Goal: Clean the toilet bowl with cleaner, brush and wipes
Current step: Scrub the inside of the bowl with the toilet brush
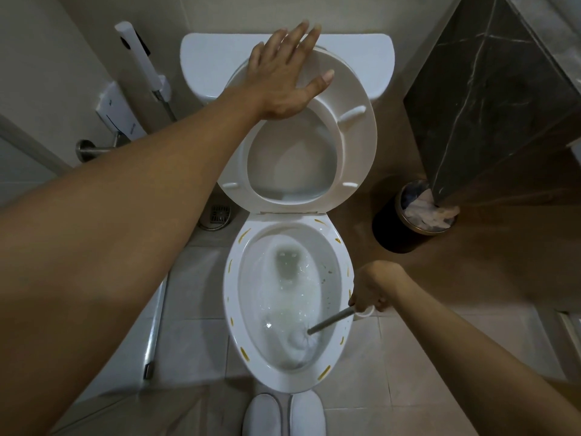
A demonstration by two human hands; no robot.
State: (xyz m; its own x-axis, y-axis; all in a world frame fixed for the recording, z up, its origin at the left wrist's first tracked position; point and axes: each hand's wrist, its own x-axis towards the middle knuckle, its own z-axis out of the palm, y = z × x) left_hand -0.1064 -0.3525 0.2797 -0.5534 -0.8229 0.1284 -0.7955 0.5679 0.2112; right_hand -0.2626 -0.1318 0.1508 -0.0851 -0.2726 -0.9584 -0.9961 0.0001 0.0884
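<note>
Scrubbing the toilet bowl [231,297] while propping its seat.
Left hand [283,73] spread flat on raised seat [358,158]; right hand [372,291] grips brush [327,325] inside bowl. Hard strokes could splash; seat may drop if released.

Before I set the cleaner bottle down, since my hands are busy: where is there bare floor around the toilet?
Bare tiles lie right of the bowl, between it and the black bin, behind the right hand holding the brush. Left of the bowl is tighter: a floor drain and a metal strip. The left hand rests on the raised seat.
</note>
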